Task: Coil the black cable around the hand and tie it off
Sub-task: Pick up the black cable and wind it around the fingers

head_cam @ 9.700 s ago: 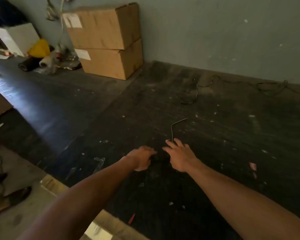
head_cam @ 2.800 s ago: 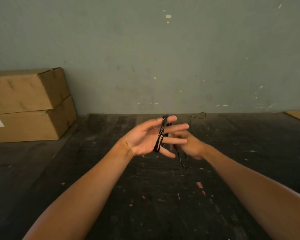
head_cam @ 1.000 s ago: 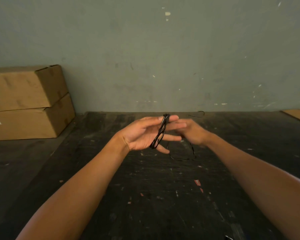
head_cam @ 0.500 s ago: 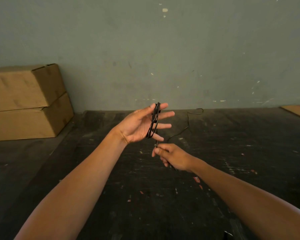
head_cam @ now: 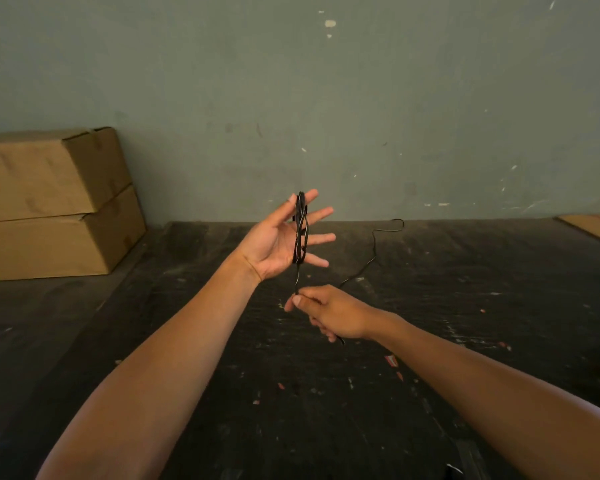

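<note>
While my left hand [head_cam: 278,242] is raised palm-up in front of me with its fingers [head_cam: 321,238] spread flat and apart, several turns of thin black cable [head_cam: 300,226] sit wrapped around those four fingers, running from the index finger at the top down to the little finger. The loops cross over one another near the middle, so the coil looks loosely twisted rather than neat. That hand grips nothing; it only serves as the form the coil is wound on.

Below it, my right hand [head_cam: 329,311] is closed, pinching the cable between thumb and forefinger just under the coil. A short, nearly straight length runs from the bottom of the coil down into that pinch. A bit of the cable shows again at the underside of the fist, by the little finger.

Past my right hand, the free tail of the cable trails away to the right and back across the dark, scuffed, speckled work surface [head_cam: 499,306], ending in a small curl near the foot of the grey-green painted wall [head_cam: 395,98].

Off to my left, two brown cardboard boxes [head_cam: 56,202] are stacked one on the other against that wall. At the far right edge lies a flat piece of brown cardboard [head_cam: 593,226].
</note>
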`<state>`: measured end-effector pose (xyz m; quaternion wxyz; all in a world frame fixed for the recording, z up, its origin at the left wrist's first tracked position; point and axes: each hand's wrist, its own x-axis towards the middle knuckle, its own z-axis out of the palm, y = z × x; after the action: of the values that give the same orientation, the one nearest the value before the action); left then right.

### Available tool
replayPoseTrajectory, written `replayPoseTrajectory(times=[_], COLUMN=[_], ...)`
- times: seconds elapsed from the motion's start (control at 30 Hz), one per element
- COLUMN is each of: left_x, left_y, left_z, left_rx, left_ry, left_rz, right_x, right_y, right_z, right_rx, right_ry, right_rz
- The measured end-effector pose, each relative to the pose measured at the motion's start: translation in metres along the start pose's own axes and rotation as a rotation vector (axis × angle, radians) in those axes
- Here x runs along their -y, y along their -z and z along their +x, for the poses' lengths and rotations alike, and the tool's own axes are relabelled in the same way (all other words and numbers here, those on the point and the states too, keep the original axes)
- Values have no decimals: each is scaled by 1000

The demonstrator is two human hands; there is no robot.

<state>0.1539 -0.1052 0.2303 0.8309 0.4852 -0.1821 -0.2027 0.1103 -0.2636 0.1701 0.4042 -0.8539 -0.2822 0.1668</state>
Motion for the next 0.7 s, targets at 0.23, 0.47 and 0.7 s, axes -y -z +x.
replayPoseTrajectory(times=[0.23,0.47,0.7], left_x=[7,14,23], left_y=[12,14,12], left_z=[2,-4,-10], left_rx=[-137,-97,45], left_ry=[-14,62,184], left_rz=[4,153,181], right_x=[44,82,89], right_y=[38,100,138], right_z=[-12,-11,-2], right_rx=[-39,-175,-292], right_ry=[67,86,199], right_rz=[-178,-434,-571])
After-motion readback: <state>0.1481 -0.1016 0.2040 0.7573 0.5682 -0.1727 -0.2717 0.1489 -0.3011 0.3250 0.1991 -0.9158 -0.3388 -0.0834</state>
